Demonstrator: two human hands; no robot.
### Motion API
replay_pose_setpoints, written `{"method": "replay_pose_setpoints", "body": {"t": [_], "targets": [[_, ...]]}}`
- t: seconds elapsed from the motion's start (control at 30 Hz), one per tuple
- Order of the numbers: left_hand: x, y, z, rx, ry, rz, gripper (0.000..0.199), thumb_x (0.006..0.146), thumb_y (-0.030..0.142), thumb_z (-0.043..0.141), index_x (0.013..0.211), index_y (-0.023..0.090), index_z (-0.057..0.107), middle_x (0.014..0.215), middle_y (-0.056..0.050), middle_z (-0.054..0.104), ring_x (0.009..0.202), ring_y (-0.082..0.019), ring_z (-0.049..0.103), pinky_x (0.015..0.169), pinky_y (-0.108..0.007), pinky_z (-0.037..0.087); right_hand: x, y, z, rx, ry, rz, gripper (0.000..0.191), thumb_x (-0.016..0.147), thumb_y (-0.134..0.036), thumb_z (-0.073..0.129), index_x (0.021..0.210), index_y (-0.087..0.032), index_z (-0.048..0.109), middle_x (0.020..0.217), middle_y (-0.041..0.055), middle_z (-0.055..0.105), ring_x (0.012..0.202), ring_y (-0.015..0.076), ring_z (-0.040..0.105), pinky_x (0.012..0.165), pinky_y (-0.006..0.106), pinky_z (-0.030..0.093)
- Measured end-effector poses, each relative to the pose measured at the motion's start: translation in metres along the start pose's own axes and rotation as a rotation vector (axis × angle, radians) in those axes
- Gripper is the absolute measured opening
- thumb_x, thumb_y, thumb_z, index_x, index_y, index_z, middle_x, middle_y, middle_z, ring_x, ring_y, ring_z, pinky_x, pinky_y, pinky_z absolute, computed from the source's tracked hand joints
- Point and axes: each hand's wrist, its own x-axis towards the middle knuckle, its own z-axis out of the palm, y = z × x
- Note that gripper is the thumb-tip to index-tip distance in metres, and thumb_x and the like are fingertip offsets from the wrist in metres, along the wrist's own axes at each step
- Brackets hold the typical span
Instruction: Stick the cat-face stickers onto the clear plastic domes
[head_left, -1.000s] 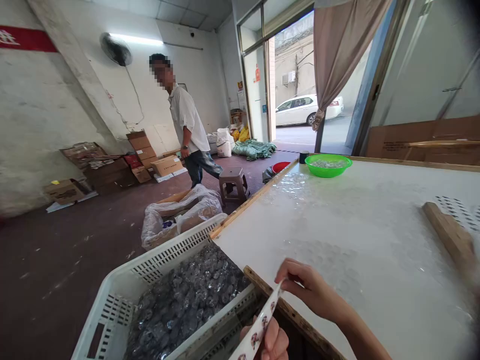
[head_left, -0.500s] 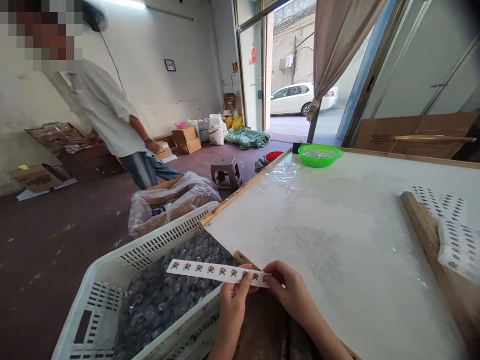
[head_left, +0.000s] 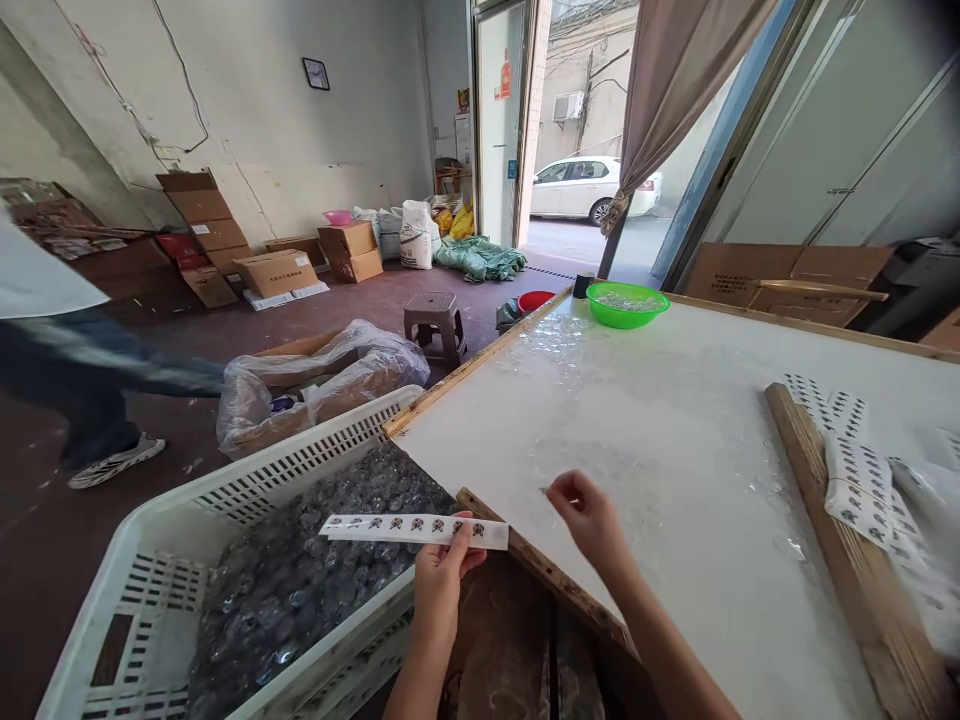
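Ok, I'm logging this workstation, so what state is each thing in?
Left hand: gripping the strip.
Strip: printed side showing, partly over the crate.
Right hand: pinched, apparently on something too tiny to identify.
Crate: open-topped, holding many transparent pieces.
Bowl: upright, holding transparent pieces.
Carton: open, plastic over its rim.
Stool: upright.
Curtain: gathered, tied.
Board: lying on the table.

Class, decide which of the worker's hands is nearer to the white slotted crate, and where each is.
Left. The left hand is just beside the crate, its printed strip extending over it; the right hand is farther right, over the white tabletop.
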Motion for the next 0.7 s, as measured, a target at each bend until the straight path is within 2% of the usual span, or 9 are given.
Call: {"method": "replay_pose_setpoints", "body": {"t": [0.1,0.27,0.47,0.7], "targets": [[0.008,0.004,-0.005,-0.025,0.017,0.006,0.046,0.057,0.037,0.077,0.092,0.01,0.065,0.077,-0.006,0.067,0.066,-0.015,0.062,0.057,-0.025,0.054,0.022,0.014,-0.006,-0.055,-0.094,0.118,0.022,0.076,-0.037,0.051,0.069,-0.016,0.049,0.059,0.0008,0.049,0.058,0.0136,0.047,0.053,0.026,0.037],[0.013,0.011,-0.01,-0.041,0.01,0.011,0.047,0.058,0.037,0.076,0.094,0.009,0.065,0.078,-0.007,0.067,0.067,-0.015,0.062,0.057,-0.025,0.054,0.034,0.026,0.007,-0.198,-0.273,0.188,0.014,0.073,-0.029,0.05,0.071,-0.015,0.052,0.057,-0.0005,0.05,0.054,0.0122,0.047,0.05,0.024,0.033],[0.012,0.016,-0.01,-0.058,0.05,0.038,0.044,0.059,0.036,0.075,0.092,0.008,0.066,0.077,-0.007,0.067,0.06,-0.013,0.06,0.053,-0.022,0.053,0.038,0.022,0.015,-0.392,-0.315,0.153,0.008,0.072,-0.023,0.051,0.069,-0.016,0.053,0.063,0.0005,0.054,0.058,0.0115,0.047,0.053,0.023,0.031],[0.011,0.016,-0.012,-0.013,0.03,0.016,0.049,0.06,0.041,0.073,0.096,0.008,0.066,0.08,-0.01,0.068,0.065,-0.017,0.062,0.058,-0.027,0.055,0.038,0.023,0.022,-0.512,-0.317,0.133,0.004,0.074,-0.019,0.052,0.071,-0.016,0.054,0.068,0.0014,0.059,0.062,0.0121,0.05,0.054,0.022,0.03]]}}
